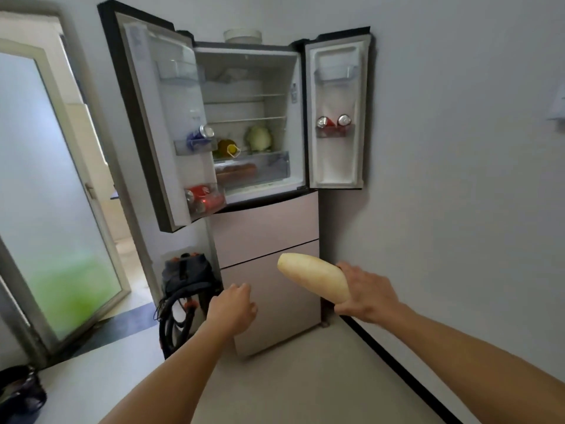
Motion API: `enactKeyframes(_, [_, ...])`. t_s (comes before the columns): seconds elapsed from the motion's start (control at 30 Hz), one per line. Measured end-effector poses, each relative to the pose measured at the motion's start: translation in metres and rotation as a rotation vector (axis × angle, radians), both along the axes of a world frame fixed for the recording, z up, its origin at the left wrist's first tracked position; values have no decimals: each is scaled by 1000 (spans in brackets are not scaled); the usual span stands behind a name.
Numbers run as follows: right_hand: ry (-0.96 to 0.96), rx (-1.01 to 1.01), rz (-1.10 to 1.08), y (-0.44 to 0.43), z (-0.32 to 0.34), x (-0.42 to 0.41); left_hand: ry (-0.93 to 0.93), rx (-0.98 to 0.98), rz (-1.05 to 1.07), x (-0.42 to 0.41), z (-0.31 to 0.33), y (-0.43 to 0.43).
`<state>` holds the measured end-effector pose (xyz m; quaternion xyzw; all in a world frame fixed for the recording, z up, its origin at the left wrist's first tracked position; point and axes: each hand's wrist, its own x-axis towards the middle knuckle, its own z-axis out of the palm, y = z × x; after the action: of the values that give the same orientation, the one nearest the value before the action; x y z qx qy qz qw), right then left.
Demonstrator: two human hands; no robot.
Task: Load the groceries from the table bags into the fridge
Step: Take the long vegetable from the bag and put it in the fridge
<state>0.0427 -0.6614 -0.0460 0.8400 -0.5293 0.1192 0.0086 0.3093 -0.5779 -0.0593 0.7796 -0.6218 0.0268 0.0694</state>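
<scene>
While facing the white double-door fridge (250, 71), upper doors wide open, gripping a long cream-white radish (308, 273) in the right hand (365, 290) at 4 o'clock, blunt tip aimed toward 11. Left hand (232, 307) at 7 o'clock, loosely curled, holding nothing. Already inside at 12 o'clock: a pale green cabbage (259, 138) beside a yellow-green bottle (227, 148). Red drink cans (333, 121) in the door at 1 o'clock, a blue can (201, 133) at 11. Seemingly well along; radish not yet shelved, counter bags out of sight, remainder unknowable.
</scene>
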Motion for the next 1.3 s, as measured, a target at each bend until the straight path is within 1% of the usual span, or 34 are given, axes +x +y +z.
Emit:
enactKeyframes(0.13, [3,-6,7,-98,19,0,11,12,9,-5,8,-93])
enactKeyframes(0.27, [-8,-27,29,-181,40,18,-12,28,32,8,25,-164])
enactKeyframes(0.6, [48,-186,145,-373,88,119,-72,-78,84,106,60,-350])
enactKeyframes(0.83, [10,-292,142,-504,148,204,-140,-146,76,187,110,-487])
enactKeyframes(0.97, [17,-340,132,-566,183,238,-162,-130,81,217,136,-550])
enactKeyframes(1.1, [42,-467,151,-633,219,273,-190,-203,90,240,156,-611])
enactKeyframes(1.2, [23,-548,179,-683,249,301,-218,-235,105,257,175,-656])
enactKeyframes(1.3, [-21,-589,193,-731,282,330,-250,-324,159,275,200,-704])
